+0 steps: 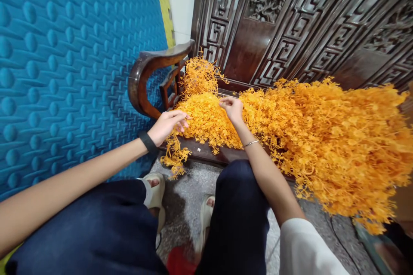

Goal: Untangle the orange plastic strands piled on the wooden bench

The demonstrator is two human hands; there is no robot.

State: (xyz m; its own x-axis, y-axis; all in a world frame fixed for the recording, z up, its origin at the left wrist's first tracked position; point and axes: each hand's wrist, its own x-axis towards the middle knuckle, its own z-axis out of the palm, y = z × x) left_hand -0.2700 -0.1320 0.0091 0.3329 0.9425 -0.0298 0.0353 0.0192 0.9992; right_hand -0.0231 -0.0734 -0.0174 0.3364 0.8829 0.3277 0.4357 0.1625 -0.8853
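Observation:
A heap of orange-yellow sprigs (pixel 209 116), which look like plastic foliage or flowers, lies on a dark wooden bench (pixel 206 153). At its left end is my left hand (pixel 171 124), its fingers curled and the thumb laid over them. Directly below that hand a loose sprig (pixel 176 157) hangs past the bench's front edge; the fingers hide whether they grip it. Over the middle of the heap, my right hand (pixel 231 108) has thumb and fingertips pinched together. Anything between those fingertips is too small to make out.
A far bigger mass of the same sprigs (pixel 338 142) spreads to the right. The curved wooden armrest (pixel 142 68) rises at the bench's left end, beside a blue textured mat (pixel 64 60). Behind stands a carved wooden backrest (pixel 248 47). Something red (pixel 182 261) lies on the floor between my feet.

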